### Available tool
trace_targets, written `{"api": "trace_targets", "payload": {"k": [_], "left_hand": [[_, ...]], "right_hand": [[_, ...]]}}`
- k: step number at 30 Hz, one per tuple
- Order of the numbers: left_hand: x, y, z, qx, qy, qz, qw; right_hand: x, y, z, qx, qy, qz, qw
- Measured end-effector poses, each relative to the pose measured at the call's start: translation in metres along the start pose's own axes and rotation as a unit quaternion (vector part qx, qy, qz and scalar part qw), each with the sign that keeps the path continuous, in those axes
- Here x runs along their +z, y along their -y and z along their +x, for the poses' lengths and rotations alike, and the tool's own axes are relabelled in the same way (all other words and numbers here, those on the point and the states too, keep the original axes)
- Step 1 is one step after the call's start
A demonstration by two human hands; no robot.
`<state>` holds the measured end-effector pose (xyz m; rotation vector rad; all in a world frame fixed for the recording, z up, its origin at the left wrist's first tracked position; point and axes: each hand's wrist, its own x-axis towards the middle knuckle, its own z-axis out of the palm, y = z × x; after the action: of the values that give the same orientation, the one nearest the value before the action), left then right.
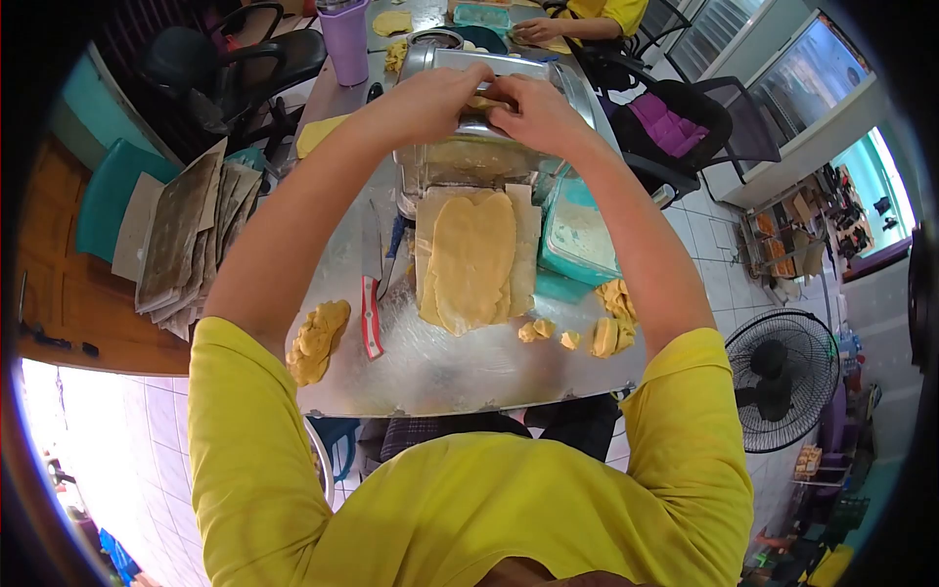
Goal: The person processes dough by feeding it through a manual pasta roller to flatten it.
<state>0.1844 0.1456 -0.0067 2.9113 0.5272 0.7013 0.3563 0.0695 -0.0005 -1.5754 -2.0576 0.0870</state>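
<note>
Both arms reach forward over a shiny metal machine (440,161), which looks like a dough roller. My left hand (445,101) and my right hand (536,112) meet at its top, fingers closed around a small piece of yellow dough (482,102) that is partly hidden by them. Below the machine, flat dough sheets (473,256) lie stacked on a board (525,225). Dough lumps sit to the right (613,336) and left (318,340) on the metal table (421,382). A knife with a red handle (371,318) lies left of the board.
A teal-edged container (579,235) stands right of the board. A purple cup (344,44) is at the back left. Across the table a co-worker's hand (536,31) rests near dough. Stacked boards (186,230) lie at left; a fan (781,382) stands at right.
</note>
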Motion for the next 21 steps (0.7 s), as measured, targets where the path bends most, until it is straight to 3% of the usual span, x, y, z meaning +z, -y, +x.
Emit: {"api": "trace_targets", "payload": {"k": [2,3,5,7,9,10,12,13,15,16,18,21], "left_hand": [[0.007,-0.012,-0.008,0.069,-0.210,-0.018,0.975],[0.009,-0.023,-0.015,0.068,-0.211,-0.017,0.975],[0.014,-0.056,-0.036,-0.013,-0.377,-0.024,0.926],[0.052,-0.091,-0.063,-0.137,-0.366,-0.266,0.881],[0.098,-0.107,-0.073,-0.228,-0.348,-0.346,0.841],[0.119,-0.106,-0.070,-0.230,-0.350,-0.346,0.840],[0.138,-0.098,-0.057,-0.408,-0.447,-0.423,0.674],[0.138,-0.093,-0.053,-0.408,-0.450,-0.422,0.673],[0.136,-0.083,-0.042,-0.436,-0.459,-0.568,0.525],[0.136,-0.080,-0.037,-0.436,-0.460,-0.569,0.523],[0.138,-0.077,-0.029,-0.458,-0.483,-0.583,0.466],[0.140,-0.068,-0.032,-0.474,-0.413,-0.614,0.478]], "right_hand": [[0.001,0.002,0.000,-0.013,-0.005,0.005,1.000],[0.002,0.003,0.000,-0.022,-0.013,0.012,1.000],[0.002,0.004,0.002,-0.052,-0.019,-0.005,0.998],[0.005,0.002,0.005,-0.082,-0.023,-0.021,0.996],[0.009,-0.002,0.009,-0.081,-0.007,-0.077,0.994],[0.010,-0.002,0.009,-0.082,-0.004,-0.077,0.994],[0.011,-0.001,0.010,-0.064,0.002,-0.103,0.993],[0.012,-0.001,0.008,-0.067,0.003,-0.103,0.992],[0.012,-0.001,0.005,-0.074,-0.032,-0.039,0.996],[0.013,0.000,0.005,-0.075,-0.030,-0.040,0.996],[0.016,0.002,0.004,-0.071,-0.061,0.041,0.995],[0.013,-0.001,0.008,-0.075,-0.015,-0.008,0.997]]}}
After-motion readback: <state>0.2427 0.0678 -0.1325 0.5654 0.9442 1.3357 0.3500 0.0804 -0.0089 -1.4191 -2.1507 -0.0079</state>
